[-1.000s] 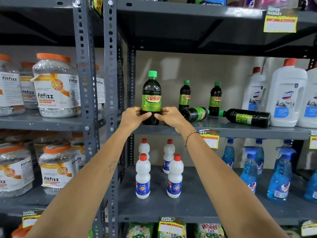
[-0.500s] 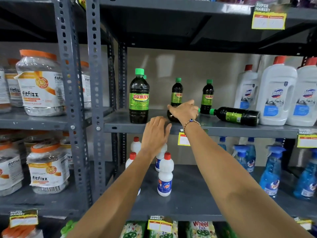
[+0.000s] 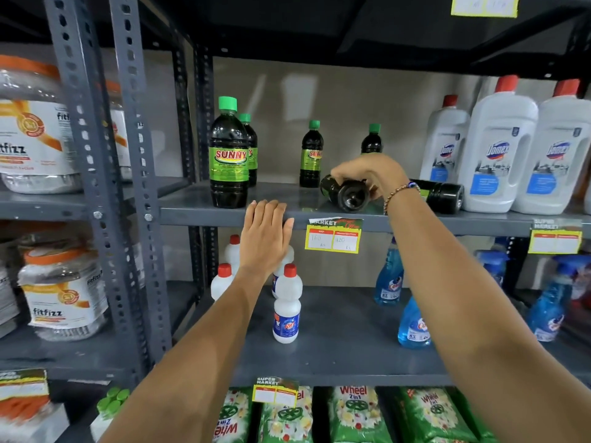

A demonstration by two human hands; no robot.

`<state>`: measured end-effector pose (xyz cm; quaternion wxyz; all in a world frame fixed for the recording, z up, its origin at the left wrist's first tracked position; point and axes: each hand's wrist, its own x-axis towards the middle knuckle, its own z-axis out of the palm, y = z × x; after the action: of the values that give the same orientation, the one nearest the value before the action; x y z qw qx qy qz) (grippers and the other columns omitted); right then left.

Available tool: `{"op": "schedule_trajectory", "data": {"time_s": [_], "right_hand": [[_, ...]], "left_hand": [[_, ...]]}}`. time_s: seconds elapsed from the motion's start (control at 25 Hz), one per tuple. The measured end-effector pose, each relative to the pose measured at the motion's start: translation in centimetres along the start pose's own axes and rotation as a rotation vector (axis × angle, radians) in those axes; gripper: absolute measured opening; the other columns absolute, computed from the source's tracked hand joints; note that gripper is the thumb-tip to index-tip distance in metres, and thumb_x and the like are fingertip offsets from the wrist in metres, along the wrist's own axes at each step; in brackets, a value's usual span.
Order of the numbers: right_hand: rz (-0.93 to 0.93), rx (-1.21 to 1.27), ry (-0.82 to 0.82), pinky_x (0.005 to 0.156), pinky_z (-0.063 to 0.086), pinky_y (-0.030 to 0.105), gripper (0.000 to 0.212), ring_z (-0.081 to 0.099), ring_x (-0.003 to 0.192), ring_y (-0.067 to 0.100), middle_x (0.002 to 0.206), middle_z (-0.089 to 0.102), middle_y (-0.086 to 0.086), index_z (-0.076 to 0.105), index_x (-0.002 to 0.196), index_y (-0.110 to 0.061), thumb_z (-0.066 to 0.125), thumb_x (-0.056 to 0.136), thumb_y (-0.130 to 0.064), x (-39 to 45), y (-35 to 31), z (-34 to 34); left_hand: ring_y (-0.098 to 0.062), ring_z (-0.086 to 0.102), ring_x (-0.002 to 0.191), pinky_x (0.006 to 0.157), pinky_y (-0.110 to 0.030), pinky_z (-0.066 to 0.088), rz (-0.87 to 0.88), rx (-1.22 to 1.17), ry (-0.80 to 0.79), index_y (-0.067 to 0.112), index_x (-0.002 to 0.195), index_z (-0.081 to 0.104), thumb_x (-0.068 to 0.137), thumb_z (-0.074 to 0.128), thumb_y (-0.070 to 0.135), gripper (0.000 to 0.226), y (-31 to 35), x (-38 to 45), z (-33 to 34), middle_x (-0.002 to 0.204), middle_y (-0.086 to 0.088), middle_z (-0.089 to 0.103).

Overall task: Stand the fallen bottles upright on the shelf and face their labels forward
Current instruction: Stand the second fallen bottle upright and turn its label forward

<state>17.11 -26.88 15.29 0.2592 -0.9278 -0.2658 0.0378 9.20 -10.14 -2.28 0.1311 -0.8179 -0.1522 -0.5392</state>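
On the grey shelf (image 3: 198, 213) a dark Sunny bottle (image 3: 228, 155) with a green cap stands upright at the front left, label forward. Three more dark bottles stand further back: one (image 3: 251, 145) just behind it, one (image 3: 311, 155) in the middle and one (image 3: 371, 140) partly hidden by my hand. My right hand (image 3: 371, 172) grips a fallen dark bottle (image 3: 343, 192) lying with its base toward me. A second fallen bottle (image 3: 443, 196) lies behind my wrist. My left hand (image 3: 265, 235) rests flat and empty against the shelf's front edge.
White Domex bottles (image 3: 502, 145) crowd the shelf's right end. Small white bottles (image 3: 287, 306) and blue spray bottles (image 3: 388, 276) stand on the shelf below. Fitfizz jars (image 3: 35, 129) fill the left rack behind a steel upright (image 3: 134, 187). A yellow price tag (image 3: 332, 238) hangs on the edge.
Both hands let go of the upright Sunny bottle. My right hand moved right and closed on the fallen bottle; my left hand dropped to the shelf edge. The view moved closer.
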Motion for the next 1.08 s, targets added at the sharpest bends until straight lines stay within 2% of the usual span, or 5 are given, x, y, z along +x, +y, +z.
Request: {"op": "schedule_trajectory", "data": {"time_s": [0.24, 0.44, 0.56, 0.72, 1.08], "right_hand": [[-0.009, -0.366, 0.142, 0.077, 0.046, 0.037, 0.036, 0.058, 0.111, 0.032, 0.128, 0.056, 0.011, 0.058, 0.113, -0.012, 0.052, 0.085, -0.033, 3.3, -2.1, 3.4], [-0.031, -0.052, 0.405, 0.073, 0.05, 0.032, 0.04, 0.064, 0.094, 0.029, 0.101, 0.067, 0.009, 0.06, 0.094, -0.01, 0.068, 0.077, -0.046, 5.3, -0.4, 4.4], [-0.165, 0.29, 0.582, 0.086, 0.049, 0.04, 0.062, 0.058, 0.109, 0.034, 0.116, 0.057, 0.015, 0.053, 0.116, -0.004, 0.064, 0.078, -0.052, 6.0, 0.0, 6.4], [-0.303, 0.558, 0.388, 0.109, 0.035, 0.047, 0.084, 0.038, 0.128, 0.034, 0.138, 0.033, 0.017, 0.015, 0.142, -0.007, 0.061, 0.085, -0.046, 6.7, 0.2, 8.1], [-0.261, 0.68, 0.219, 0.089, 0.037, 0.027, 0.104, 0.05, 0.108, 0.018, 0.119, 0.051, 0.006, -0.01, 0.149, -0.01, 0.068, 0.081, -0.018, 7.2, 1.3, 8.0]], "left_hand": [[-0.028, 0.057, 0.108, 0.106, -0.04, 0.033, -0.001, 0.028, 0.006, 0.008, 0.114, 0.058, 0.099, 0.033, 0.033, 0.039, 0.0, 0.0, -0.3, 0.114, -0.009, 0.063], [-0.031, 0.058, 0.116, 0.108, -0.041, 0.036, -0.032, 0.086, -0.034, 0.002, 0.123, 0.056, 0.096, 0.032, 0.038, 0.051, -0.1, -0.2, -0.1, 0.122, -0.014, 0.063], [-0.032, 0.059, 0.11, 0.107, -0.038, 0.029, -0.016, 0.101, -0.014, 0.003, 0.118, 0.056, 0.096, 0.031, 0.039, 0.049, -0.3, -0.1, 0.1, 0.116, -0.015, 0.063], [-0.032, 0.059, 0.105, 0.104, -0.038, 0.028, 0.014, 0.097, 0.022, 0.004, 0.113, 0.056, 0.096, 0.034, 0.037, 0.043, -0.5, -0.1, 0.2, 0.113, -0.014, 0.063], [-0.031, 0.058, 0.107, 0.106, -0.038, 0.03, 0.013, 0.083, 0.069, 0.004, 0.114, 0.057, 0.096, 0.035, 0.037, 0.043, -0.5, -0.2, 0.7, 0.113, -0.013, 0.064]]}}
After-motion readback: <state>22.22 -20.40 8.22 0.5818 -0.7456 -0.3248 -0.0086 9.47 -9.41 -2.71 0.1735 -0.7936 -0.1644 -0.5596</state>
